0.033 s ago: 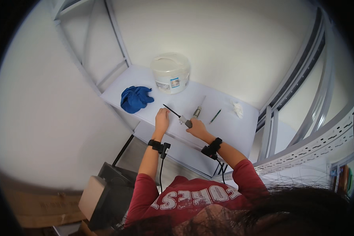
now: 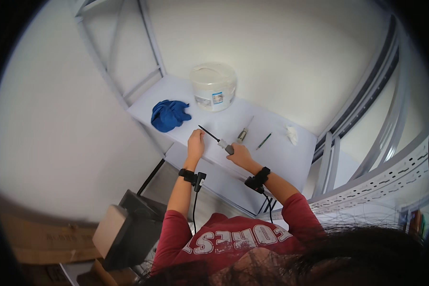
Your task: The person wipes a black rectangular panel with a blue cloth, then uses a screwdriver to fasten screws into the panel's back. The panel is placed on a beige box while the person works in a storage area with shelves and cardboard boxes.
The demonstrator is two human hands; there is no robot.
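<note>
My right hand (image 2: 240,156) is closed around the grey handle of a screwdriver (image 2: 209,134) with a black shaft. The shaft slants up and left, so its tip lies just beyond the fingers of my left hand (image 2: 195,142). Those left fingers are curled together beside the shaft; what they hold, if anything, is hidden. Both hands are over the near edge of a white shelf (image 2: 281,159). Just past my right hand lies a second screwdriver (image 2: 243,135) with an olive handle and thin shaft. A green pencil-like stick (image 2: 264,141) is to its right.
A crumpled blue cloth (image 2: 169,115) lies on the shelf's left part. Behind it stands a white lidded bucket (image 2: 213,88) against the wall. A crumpled white tissue (image 2: 292,135) is at the right. Metal frame posts flank the shelf. A grey bin-like box (image 2: 128,233) stands low at the left.
The shelf and everything on it have shifted slightly right in the picture. My hands and the screwdriver keep nearly the same place and pose.
</note>
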